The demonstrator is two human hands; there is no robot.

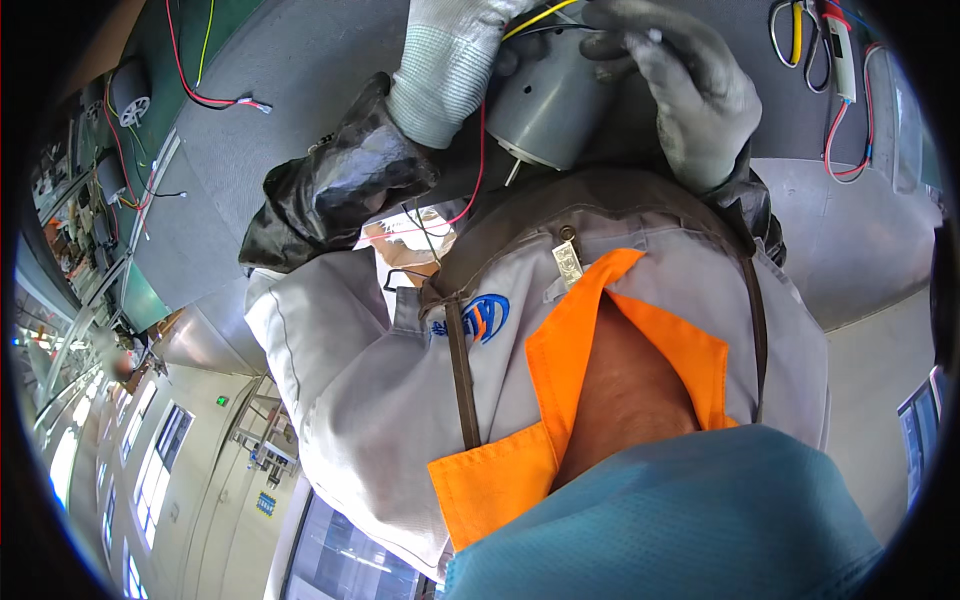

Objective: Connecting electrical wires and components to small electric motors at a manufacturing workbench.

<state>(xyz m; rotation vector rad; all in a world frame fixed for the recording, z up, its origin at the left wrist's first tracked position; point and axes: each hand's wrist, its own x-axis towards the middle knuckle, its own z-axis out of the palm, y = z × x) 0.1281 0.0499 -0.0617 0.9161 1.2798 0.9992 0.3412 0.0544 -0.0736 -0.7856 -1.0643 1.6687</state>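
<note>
A grey cylindrical motor [548,105] stands tilted near my apron at the top of the head view, its thin metal shaft [513,174] pointing down toward me. My left hand [455,55], in a grey-white knit glove, grips the motor's left side; most of its fingers are hidden. On the other side, my gloved right hand [695,95] has bent fingers with dark fingertips at the motor's upper right edge. Whatever they pinch cannot be made out. A yellow wire [540,18] runs by the motor's top, and a red wire [482,150] hangs at its left.
On the grey work surface [225,190], red and yellow-green wires [215,100] lie at left. More motors [130,92] stand farther left. At right are yellow-handled pliers or scissors [797,35], a red-and-white tool [838,50] with a red lead, and a clear box [905,135].
</note>
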